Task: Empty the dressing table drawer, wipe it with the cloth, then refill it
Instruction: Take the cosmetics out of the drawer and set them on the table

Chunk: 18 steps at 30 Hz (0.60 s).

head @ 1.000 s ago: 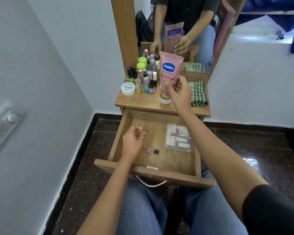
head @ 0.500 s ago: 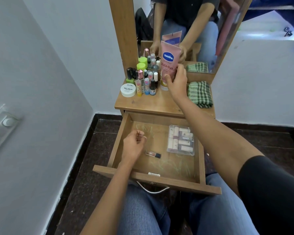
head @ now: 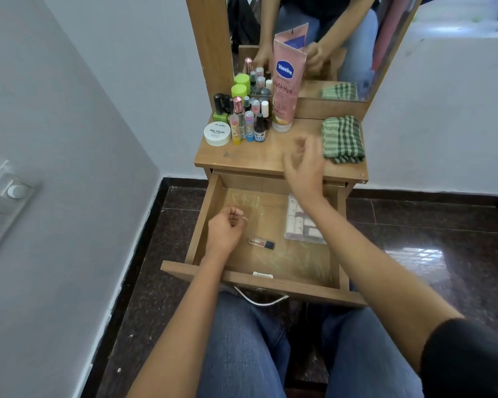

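The wooden drawer (head: 202, 222) is pulled out over my knees. Inside lie a small clear bottle with a black cap (head: 261, 243) and a clear packet of small tubes (head: 302, 225). My left hand (head: 226, 229) rests loosely curled inside the drawer at its left, holding nothing. My right hand (head: 305, 168), blurred, hovers empty with fingers apart over the tabletop's front edge. The pink Vaseline tube (head: 286, 84) stands upright on the dressing table (head: 259, 156) against the mirror. A folded green checked cloth (head: 342, 139) lies at the table's right.
Several small cosmetic bottles (head: 247, 119) and a white nail polish jar (head: 217, 134) crowd the tabletop's back left. The mirror (head: 357, 38) rises behind. A grey wall with a switch panel (head: 3, 205) is at the left; dark tiled floor surrounds the table.
My right hand set the Vaseline tube upright at the back of the tabletop, let go and drew back toward the drawer. My left hand stayed in the drawer.
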Each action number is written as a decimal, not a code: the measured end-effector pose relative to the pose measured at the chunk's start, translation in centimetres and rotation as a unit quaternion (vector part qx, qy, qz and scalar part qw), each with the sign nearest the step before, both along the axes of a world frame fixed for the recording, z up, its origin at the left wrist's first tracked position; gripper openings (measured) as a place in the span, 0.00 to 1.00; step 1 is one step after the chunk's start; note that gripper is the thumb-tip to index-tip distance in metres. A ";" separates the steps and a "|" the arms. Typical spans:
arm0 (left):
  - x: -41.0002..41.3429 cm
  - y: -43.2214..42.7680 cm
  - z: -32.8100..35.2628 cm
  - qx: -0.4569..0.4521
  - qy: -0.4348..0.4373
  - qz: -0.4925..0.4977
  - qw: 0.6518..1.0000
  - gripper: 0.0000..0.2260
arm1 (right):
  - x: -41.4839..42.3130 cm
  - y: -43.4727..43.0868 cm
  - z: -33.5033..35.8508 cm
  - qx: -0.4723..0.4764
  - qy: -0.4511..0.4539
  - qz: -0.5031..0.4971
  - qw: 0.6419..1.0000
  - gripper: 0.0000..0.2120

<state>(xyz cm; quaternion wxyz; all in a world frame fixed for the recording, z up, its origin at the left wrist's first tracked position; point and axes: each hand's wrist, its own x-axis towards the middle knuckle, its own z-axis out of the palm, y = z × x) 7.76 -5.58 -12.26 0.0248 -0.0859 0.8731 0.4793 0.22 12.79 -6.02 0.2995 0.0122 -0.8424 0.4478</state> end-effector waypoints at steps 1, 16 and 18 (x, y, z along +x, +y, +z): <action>0.0 -0.1 -0.1 0.004 0.002 0.007 1.000 0.05 | 1.9 -0.4 -0.6 0.030 -0.018 0.060 0.998 0.06; 0.0 -0.1 -0.2 0.015 0.020 0.049 0.999 0.04 | 7.2 -1.8 -5.7 0.363 -0.340 0.252 0.830 0.07; -0.1 -0.2 -0.1 0.029 0.032 0.069 0.997 0.04 | 6.7 -1.4 -4.8 0.240 -0.319 0.216 0.891 0.06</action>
